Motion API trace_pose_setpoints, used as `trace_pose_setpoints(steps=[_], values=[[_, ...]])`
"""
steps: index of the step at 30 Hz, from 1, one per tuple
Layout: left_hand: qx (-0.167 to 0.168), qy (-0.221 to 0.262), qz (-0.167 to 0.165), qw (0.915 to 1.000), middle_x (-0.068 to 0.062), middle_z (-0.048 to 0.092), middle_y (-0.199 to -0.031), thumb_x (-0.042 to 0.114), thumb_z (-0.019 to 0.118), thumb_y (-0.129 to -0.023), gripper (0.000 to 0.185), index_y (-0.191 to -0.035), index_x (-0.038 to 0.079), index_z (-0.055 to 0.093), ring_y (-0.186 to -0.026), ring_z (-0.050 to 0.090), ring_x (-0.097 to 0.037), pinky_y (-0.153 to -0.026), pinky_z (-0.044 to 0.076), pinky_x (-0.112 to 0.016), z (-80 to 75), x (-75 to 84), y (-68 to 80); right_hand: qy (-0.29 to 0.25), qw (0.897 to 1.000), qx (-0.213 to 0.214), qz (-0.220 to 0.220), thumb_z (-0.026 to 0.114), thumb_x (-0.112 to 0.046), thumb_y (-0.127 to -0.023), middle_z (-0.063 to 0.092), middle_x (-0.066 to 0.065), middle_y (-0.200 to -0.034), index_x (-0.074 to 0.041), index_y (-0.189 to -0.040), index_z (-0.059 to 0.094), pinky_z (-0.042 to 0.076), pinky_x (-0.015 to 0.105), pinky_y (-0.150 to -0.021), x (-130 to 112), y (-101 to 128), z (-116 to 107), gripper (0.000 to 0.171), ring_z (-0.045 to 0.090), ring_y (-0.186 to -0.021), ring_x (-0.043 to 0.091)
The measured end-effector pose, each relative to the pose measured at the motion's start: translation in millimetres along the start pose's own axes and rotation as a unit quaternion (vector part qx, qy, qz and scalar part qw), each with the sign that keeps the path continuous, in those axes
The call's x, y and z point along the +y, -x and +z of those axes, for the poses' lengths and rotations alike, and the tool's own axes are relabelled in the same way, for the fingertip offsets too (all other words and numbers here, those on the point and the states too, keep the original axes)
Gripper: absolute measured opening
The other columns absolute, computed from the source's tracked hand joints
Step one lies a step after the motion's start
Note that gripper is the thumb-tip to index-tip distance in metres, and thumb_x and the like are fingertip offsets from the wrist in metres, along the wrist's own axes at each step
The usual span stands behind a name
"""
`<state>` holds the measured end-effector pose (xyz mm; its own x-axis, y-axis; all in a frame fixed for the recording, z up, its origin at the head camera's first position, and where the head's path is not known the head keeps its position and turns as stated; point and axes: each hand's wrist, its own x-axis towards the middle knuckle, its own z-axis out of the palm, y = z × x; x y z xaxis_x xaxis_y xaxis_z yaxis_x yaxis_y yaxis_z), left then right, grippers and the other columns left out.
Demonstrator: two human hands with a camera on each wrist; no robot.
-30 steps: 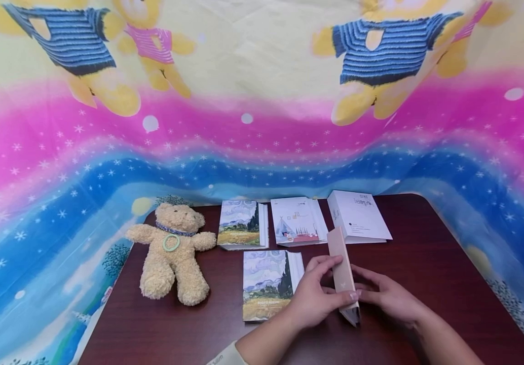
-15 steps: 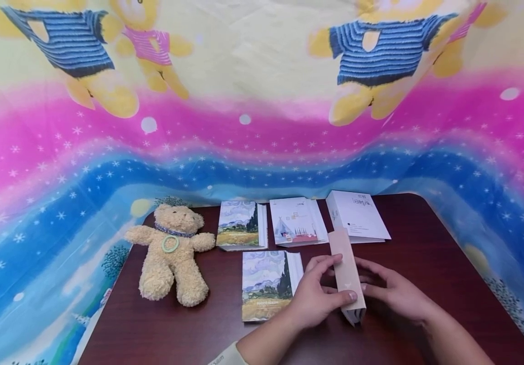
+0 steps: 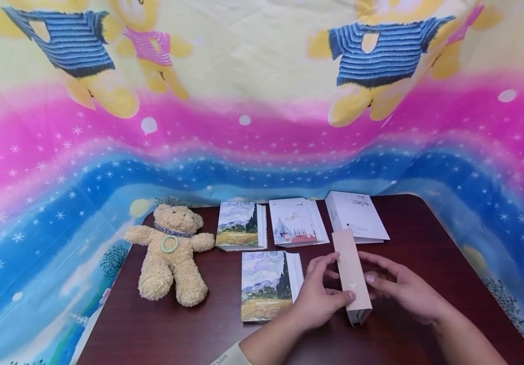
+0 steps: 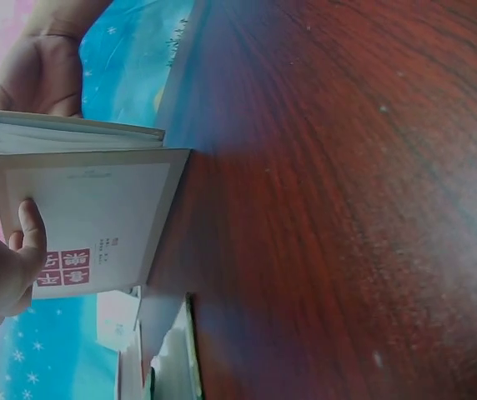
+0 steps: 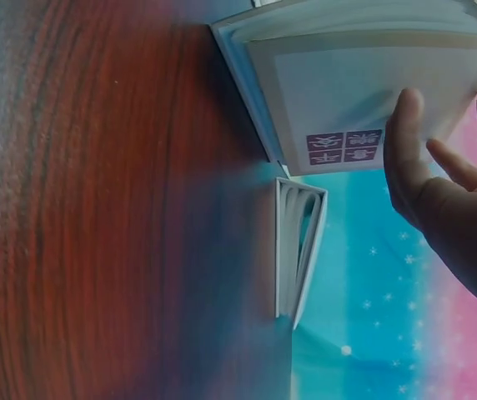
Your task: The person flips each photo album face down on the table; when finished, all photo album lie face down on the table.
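Note:
A beige photo album [image 3: 351,271] stands upright on the table, its spine facing up. Its cover bears a red four-square mark [image 5: 343,147], visible in both wrist views. My left hand [image 3: 315,294] holds the album from the left, with the thumb on the spine near its front end and curled fingers against the left cover. On the other side, my right hand [image 3: 403,293] has its fingers spread and relaxed, the tips right at the right cover. White page edges [image 4: 72,142] show between the covers in the left wrist view.
A painted landscape album [image 3: 264,286] lies left of my left hand. Behind are a similar album [image 3: 238,225], a white album with a tent picture [image 3: 296,223] and a white album, partly open [image 3: 364,215]. A teddy bear [image 3: 171,258] lies at the left of the table [image 3: 225,337].
The beige album has shifted slightly right and turned so that more of its spine shows. My right hand has moved a little right; my left hand stays nearly in place.

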<state>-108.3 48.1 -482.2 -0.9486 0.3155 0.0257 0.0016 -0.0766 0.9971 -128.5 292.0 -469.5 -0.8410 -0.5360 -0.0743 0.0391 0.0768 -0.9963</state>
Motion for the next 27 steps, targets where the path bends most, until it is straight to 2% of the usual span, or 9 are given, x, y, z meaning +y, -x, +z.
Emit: trace_pose_setpoints(steps=[3, 7, 14, 20, 27], values=[[0.002, -0.011, -0.004, 0.9999, -0.002, 0.042, -0.141, 0.004, 0.083, -0.084, 0.077, -0.151, 0.021, 0.049, -0.115, 0.058, -0.020, -0.081, 0.058, -0.023, 1.2, -3.3, 0.0, -0.014, 1.000, 0.001, -0.008, 0.049, -0.004, -0.109, 0.049, 0.035, -0.142, 0.007, -0.160, 0.022, 0.057, 0.054, -0.091, -3, 1, -1, 0.058, 0.067, -0.117, 0.032], [0.000, -0.026, -0.007, 0.9996, -0.003, 0.047, -0.137, 0.010, 0.084, -0.085, 0.078, -0.152, 0.020, 0.047, -0.117, 0.058, -0.025, -0.081, 0.057, -0.022, 2.3, -8.0, -1.6, -0.007, 1.000, 0.017, -0.010, 0.050, -0.004, -0.108, 0.052, 0.033, -0.140, 0.007, -0.159, 0.025, 0.058, 0.053, -0.090, -4, 1, -1, 0.057, 0.068, -0.115, 0.032], [-0.011, -0.092, -0.021, 0.9954, 0.004, 0.051, -0.131, 0.026, 0.083, -0.087, 0.075, -0.152, 0.020, 0.047, -0.111, 0.061, -0.010, -0.089, 0.053, -0.028, 7.0, -15.6, -3.7, 0.013, 0.999, 0.038, -0.014, 0.051, -0.003, -0.108, 0.053, 0.029, -0.140, 0.004, -0.159, 0.027, 0.059, 0.052, -0.088, -3, 7, -7, 0.057, 0.068, -0.114, 0.029], [-0.023, -0.099, -0.044, 0.9939, 0.004, 0.053, -0.131, 0.034, 0.080, -0.091, 0.069, -0.151, 0.022, 0.050, -0.113, 0.062, -0.014, -0.092, 0.053, -0.029, 13.9, -23.0, -4.6, 0.017, 0.999, 0.049, -0.007, 0.050, -0.003, -0.108, 0.056, 0.022, -0.138, 0.002, -0.160, 0.026, 0.059, 0.049, -0.089, -1, 15, -14, 0.058, 0.068, -0.114, 0.026], [-0.020, -0.112, -0.078, 0.9905, 0.006, 0.053, -0.131, 0.043, 0.078, -0.092, 0.070, -0.152, 0.023, 0.050, -0.115, 0.057, -0.013, -0.096, 0.050, -0.031, 17.3, -30.4, -4.9, 0.019, 0.998, 0.054, 0.006, 0.052, -0.003, -0.107, 0.061, 0.026, -0.129, 0.001, -0.161, 0.024, 0.060, 0.050, -0.087, -2, 18, -16, 0.061, 0.068, -0.112, 0.022]])
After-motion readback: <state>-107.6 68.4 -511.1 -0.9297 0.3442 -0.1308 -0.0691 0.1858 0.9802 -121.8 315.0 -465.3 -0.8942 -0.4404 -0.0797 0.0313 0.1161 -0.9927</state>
